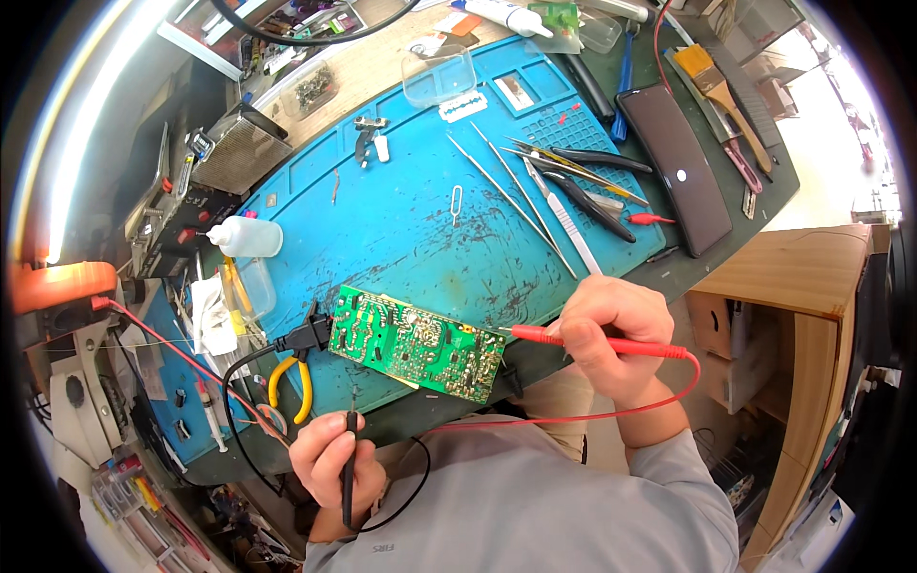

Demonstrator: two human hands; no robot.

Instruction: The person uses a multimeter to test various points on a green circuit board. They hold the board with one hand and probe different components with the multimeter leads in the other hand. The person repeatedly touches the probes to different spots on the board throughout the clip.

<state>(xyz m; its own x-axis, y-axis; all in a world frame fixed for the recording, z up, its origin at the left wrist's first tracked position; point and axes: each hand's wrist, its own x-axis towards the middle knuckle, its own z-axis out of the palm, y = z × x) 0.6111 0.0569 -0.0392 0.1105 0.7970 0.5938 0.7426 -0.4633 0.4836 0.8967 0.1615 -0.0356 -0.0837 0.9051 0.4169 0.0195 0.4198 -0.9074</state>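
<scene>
A green circuit board (417,342) lies solder side up near the front edge of the blue work mat (382,229). A black power plug (308,334) with a black cable meets its left end. My right hand (616,334) pinches a red test probe (626,346), whose metal tip is at the board's upper right corner; whether it touches, I cannot tell. Closed around a black test probe (350,468), my left hand (330,460) is below the board's left part. That probe points upward, its tip apart from the board.
Yellow-handled pliers (290,387) lie left of the board. Tweezers (573,172), a scalpel (568,220) and black-handled cutters (592,205) lie at the right, beside a dark phone (675,167). A white squeeze bottle (246,237) is at the left, a clear plastic box (437,74) at the back.
</scene>
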